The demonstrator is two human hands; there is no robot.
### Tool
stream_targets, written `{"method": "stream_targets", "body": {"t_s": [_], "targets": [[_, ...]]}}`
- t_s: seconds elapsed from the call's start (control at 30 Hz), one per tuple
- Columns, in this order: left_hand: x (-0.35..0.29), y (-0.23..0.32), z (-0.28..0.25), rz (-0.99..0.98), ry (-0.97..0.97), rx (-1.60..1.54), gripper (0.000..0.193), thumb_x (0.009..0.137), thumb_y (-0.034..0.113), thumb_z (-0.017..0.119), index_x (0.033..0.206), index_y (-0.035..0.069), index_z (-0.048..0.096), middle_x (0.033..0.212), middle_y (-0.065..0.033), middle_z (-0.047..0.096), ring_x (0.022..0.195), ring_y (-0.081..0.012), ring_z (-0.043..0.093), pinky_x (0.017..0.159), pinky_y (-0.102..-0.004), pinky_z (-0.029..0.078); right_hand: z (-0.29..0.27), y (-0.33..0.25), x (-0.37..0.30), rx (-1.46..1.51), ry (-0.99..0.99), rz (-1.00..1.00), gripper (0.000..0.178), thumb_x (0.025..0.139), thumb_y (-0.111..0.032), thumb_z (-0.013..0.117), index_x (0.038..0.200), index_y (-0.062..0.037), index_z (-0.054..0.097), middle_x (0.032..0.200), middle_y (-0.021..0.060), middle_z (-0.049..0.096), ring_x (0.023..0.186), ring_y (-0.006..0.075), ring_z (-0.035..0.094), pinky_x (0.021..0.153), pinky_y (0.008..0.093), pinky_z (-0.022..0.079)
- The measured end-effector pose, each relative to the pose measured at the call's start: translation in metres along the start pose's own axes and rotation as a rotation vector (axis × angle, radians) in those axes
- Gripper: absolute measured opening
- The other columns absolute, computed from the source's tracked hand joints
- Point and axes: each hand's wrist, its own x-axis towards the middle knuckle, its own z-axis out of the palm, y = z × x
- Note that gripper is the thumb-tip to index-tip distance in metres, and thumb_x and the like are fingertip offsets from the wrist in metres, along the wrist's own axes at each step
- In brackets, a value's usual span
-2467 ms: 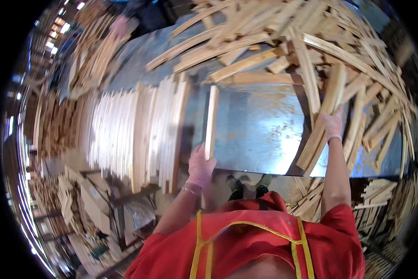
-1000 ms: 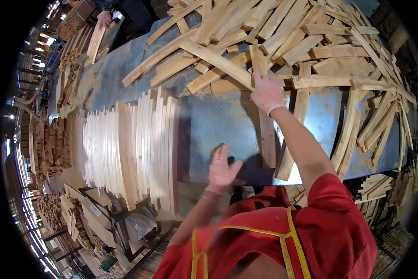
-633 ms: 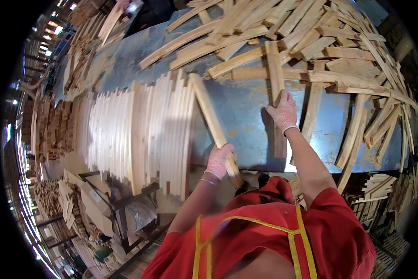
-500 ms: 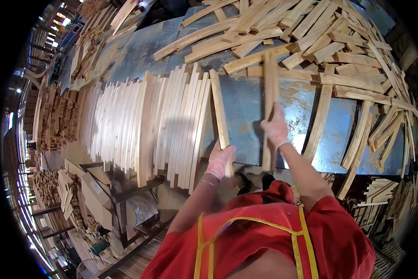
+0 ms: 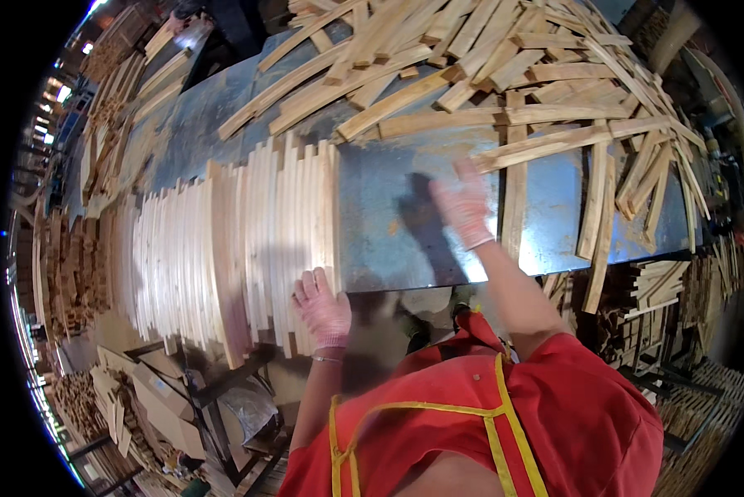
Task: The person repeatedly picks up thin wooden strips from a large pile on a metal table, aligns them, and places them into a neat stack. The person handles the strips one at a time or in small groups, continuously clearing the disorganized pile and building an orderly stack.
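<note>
Both my hands wear pale, pinkish-white gloves. My left hand point(image 5: 322, 311) lies against the near right end of a row of pale wooden strips point(image 5: 264, 224), fingers spread and holding nothing. The strips stand close together, side by side. My right hand point(image 5: 465, 207) is above the metal tabletop, slightly blurred, with its fingers stretched out. Its fingertips come close to the left end of a long wooden slat point(image 5: 567, 145); I cannot tell whether they touch. That slat lies across another wooden slat point(image 5: 514, 195).
A loose heap of wooden slats point(image 5: 546, 70) covers the far right of the metal table point(image 5: 384, 215). More wood is stacked at the left point(image 5: 74, 265). Below the table's left end are cardboard point(image 5: 165, 398) and a dark metal frame point(image 5: 214, 414).
The pieces I held in both hands are out of them; the row's right end now has a piece set against it. My left hand is on the row, and the right reaches toward the heap.
</note>
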Motion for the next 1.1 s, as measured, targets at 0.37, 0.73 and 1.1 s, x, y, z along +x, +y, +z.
{"method": "stream_targets", "body": {"t_s": [0.37, 0.73, 1.1], "targets": [[0.04, 0.185, -0.014, 0.455, 0.089, -0.186, 0.087, 0.076, 0.036, 0.089, 0.151, 0.01, 0.053, 0.152, -0.0142, 0.053, 0.144, -0.039, 0.048, 0.12, -0.0579, 0.038, -0.011, 0.173, 0.039, 1.197, 0.12, 0.67, 0.073, 0.096, -0.007, 0.077, 0.159, 0.0004, 0.04, 0.138, 0.0143, 0.065, 0.12, 0.0271, 0.064, 0.104, 0.04, 0.054], [0.04, 0.183, 0.02, 0.027, -0.362, -0.588, 0.083, 0.08, 0.029, 0.083, 0.154, 0.007, 0.053, 0.12, -0.0175, 0.074, 0.111, -0.038, 0.071, 0.101, -0.0446, 0.055, 0.007, 0.098, -0.05, 0.76, -0.678, 0.599, 0.081, 0.09, -0.007, 0.073, 0.164, -0.0005, 0.041, 0.131, 0.0177, 0.07, 0.113, 0.0245, 0.069, 0.098, 0.0343, 0.054], [-0.01, 0.098, -0.033, -0.323, -0.219, -1.091, 0.078, 0.087, 0.025, 0.083, 0.158, 0.01, 0.052, 0.114, -0.0155, 0.073, 0.105, -0.0288, 0.07, 0.096, -0.0404, 0.057, 0.111, -0.036, -0.04, 0.372, -0.757, 0.17, 0.045, 0.099, -0.015, 0.067, 0.142, -0.0051, 0.061, 0.119, 0.025, 0.075, 0.113, 0.0365, 0.074, 0.095, 0.0447, 0.055]]}}
